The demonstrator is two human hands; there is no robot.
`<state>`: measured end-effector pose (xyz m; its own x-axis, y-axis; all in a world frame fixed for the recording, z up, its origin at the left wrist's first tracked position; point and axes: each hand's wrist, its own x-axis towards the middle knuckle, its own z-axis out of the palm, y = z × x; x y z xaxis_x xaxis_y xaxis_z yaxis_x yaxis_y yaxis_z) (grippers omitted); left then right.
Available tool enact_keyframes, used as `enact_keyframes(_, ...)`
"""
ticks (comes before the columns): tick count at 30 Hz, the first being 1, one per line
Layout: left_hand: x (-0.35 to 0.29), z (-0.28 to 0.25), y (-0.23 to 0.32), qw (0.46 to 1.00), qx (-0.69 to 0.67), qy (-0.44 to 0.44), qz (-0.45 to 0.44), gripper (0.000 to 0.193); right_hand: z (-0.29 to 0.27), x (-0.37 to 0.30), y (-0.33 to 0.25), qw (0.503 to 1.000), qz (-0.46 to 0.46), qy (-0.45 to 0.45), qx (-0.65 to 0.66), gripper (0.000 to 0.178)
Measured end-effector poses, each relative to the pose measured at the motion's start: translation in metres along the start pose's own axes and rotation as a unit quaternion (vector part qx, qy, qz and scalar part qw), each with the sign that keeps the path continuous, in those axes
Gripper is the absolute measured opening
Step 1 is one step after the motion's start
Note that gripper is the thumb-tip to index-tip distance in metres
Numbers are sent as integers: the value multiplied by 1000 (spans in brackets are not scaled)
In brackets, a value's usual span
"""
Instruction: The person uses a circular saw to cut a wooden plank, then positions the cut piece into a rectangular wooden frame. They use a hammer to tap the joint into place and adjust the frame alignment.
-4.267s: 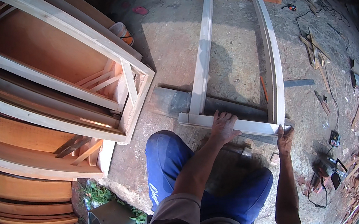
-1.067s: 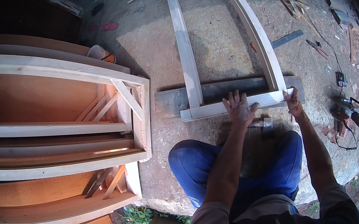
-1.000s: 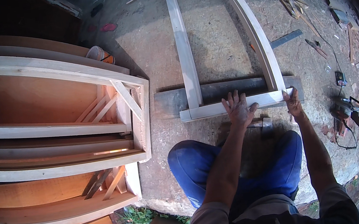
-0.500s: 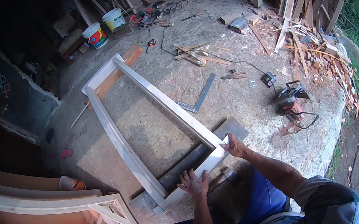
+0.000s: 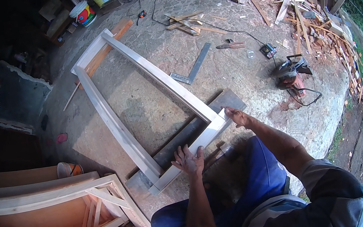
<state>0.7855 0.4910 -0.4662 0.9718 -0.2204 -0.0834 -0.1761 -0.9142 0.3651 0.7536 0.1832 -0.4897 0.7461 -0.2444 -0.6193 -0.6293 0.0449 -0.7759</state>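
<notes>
A pale wooden frame [image 5: 121, 131], made of two long side pieces and two end rails, lies on the ground in front of me. Its near rail [image 5: 207, 131] rests on a dark, wide board [image 5: 231, 100]. My left hand [image 5: 188, 160] lies on that rail toward its left part, fingers spread and thumb apart. At the rail's right end, my right hand [image 5: 238, 116] grips the wood beside the corner joint; some of its fingertips are hidden. Under the frame's far end is an orange-brown plank [image 5: 121, 28]. Just below the near rail, a hammer [image 5: 224, 148] lies partly in shadow.
A metal square [image 5: 198, 63], pliers [image 5: 230, 46] and a corded circular saw [image 5: 294, 75] lie to the right. Wood scraps [image 5: 320, 36] pile up at far right. Assembled wooden frames [image 5: 49, 199] stand at lower left. Two buckets [image 5: 82, 14] sit at the back.
The whole view has shifted, so the scene sits higher in the picture. Both hands stay at about the same places on the near rail.
</notes>
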Motion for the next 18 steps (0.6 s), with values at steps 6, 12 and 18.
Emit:
enact_keyframes(6, 1, -1, 0, 1000, 3, -8, -6, 77, -12, 4, -14, 1000, 13, -12, -11, 48)
enact_keyframes(12, 4, 1, -1, 1000, 17, -19, -13, 79, -3, 71, 11, 973, -200, 34, -109, 50)
enact_keyframes(18, 13, -17, 5, 994, 46, -92, -22, 75, 34, 82, 0, 953, -74, 205, -211, 43)
